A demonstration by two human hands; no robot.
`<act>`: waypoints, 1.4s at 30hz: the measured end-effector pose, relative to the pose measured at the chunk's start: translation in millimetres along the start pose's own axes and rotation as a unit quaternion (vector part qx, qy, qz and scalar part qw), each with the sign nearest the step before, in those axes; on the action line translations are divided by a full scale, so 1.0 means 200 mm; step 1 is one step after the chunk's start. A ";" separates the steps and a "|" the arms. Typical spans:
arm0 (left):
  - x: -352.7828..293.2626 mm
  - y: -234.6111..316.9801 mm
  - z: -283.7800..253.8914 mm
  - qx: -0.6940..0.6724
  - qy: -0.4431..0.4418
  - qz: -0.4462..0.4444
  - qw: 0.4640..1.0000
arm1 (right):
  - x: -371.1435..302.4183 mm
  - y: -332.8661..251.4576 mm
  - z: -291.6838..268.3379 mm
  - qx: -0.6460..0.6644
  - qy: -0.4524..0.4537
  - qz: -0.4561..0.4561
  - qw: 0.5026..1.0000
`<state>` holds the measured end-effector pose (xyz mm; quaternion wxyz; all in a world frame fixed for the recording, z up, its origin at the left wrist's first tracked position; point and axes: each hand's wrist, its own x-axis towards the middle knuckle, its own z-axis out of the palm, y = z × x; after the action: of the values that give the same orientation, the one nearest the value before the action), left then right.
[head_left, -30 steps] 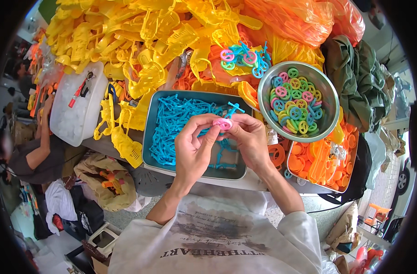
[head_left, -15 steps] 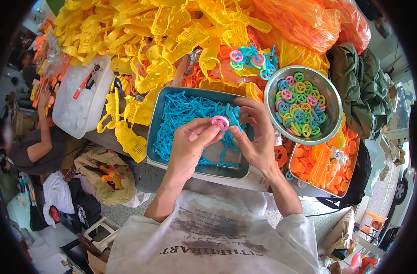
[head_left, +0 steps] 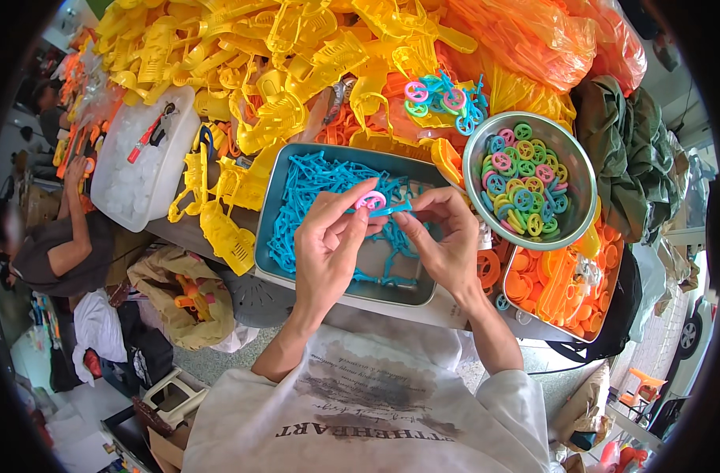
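My left hand (head_left: 330, 236) pinches a small pink spoked plastic wheel (head_left: 371, 199) between thumb and fingers. Between thumb and forefinger, my right hand (head_left: 448, 234) grips a thin blue plastic piece (head_left: 391, 210), whose near end meets the wheel; whether the two are joined I cannot tell. Both hands hover over a metal tray (head_left: 267, 251) heaped with similar blue parts (head_left: 313, 183). At the right stands a round steel bowl (head_left: 589, 189) of pink, green, yellow and blue wheels (head_left: 521, 167). Beyond the tray lies a cluster of blue pieces with wheels fitted (head_left: 455, 100).
Yellow plastic shells (head_left: 285, 87) pile up behind the tray. A white tub (head_left: 108, 165) carrying red-handled cutters (head_left: 145, 144) stands left; a box of orange parts (head_left: 557, 288) sits right, below the bowl. Orange bags (head_left: 526, 39) lie behind. Another person (head_left: 52, 244) works at the far left.
The blue piece has turned from upright to nearly level, pointing toward the wheel. The pink wheel has risen slightly and shifted left, and my right fingers have come down around the blue piece.
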<state>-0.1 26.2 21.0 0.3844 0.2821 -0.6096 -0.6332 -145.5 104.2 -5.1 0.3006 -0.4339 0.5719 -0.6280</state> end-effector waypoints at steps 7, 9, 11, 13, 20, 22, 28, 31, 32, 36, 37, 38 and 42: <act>0.01 0.00 0.00 -0.020 -0.025 -0.004 0.999 | 0.01 -0.02 0.01 -0.025 -0.022 -0.022 0.999; 0.01 0.00 0.00 -0.026 -0.027 -0.008 0.999 | 0.00 -0.01 0.01 -0.007 -0.026 -0.010 1.000; 0.02 -0.01 -0.01 -0.023 -0.006 -0.019 1.000 | 0.00 0.00 0.01 0.019 -0.030 -0.010 0.999; 0.02 -0.01 -0.01 -0.017 0.006 -0.020 1.000 | -0.01 0.02 0.01 0.034 -0.041 -0.009 0.999; 0.01 -0.05 -0.03 0.018 -0.002 0.027 0.999 | 0.01 0.01 0.00 -0.174 -0.031 -0.198 0.964; 0.01 -0.04 -0.02 0.008 0.004 0.019 1.000 | 0.01 0.02 0.01 -0.159 -0.015 -0.179 0.971; 0.01 -0.03 -0.02 -0.034 0.010 -0.006 0.999 | 0.01 0.02 0.02 -0.179 0.007 -0.161 0.971; 0.01 -0.05 -0.01 -0.016 0.007 0.008 1.000 | 0.01 0.02 0.03 -0.186 0.016 -0.135 0.973; 0.01 -0.06 -0.01 -0.012 0.009 0.014 1.000 | 0.01 0.02 0.03 -0.197 0.015 -0.130 0.972; 0.01 -0.07 0.01 0.005 0.002 0.024 1.000 | 0.02 0.04 0.02 -0.202 0.011 -0.155 0.967; 0.01 -0.07 0.02 0.005 0.001 0.023 1.000 | 0.02 0.04 0.03 -0.195 0.012 -0.143 0.970; 0.01 -0.06 0.02 0.005 -0.002 0.013 1.000 | 0.02 0.04 0.03 -0.187 0.012 -0.130 0.974; 0.01 -0.06 0.02 0.015 0.001 0.003 1.000 | 0.02 0.04 0.04 -0.180 0.009 -0.118 0.977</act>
<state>-6.5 25.7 8.8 0.3826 0.2861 -0.6199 -0.6224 -141.2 96.6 -12.2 0.1362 -0.5392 0.6232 -0.5498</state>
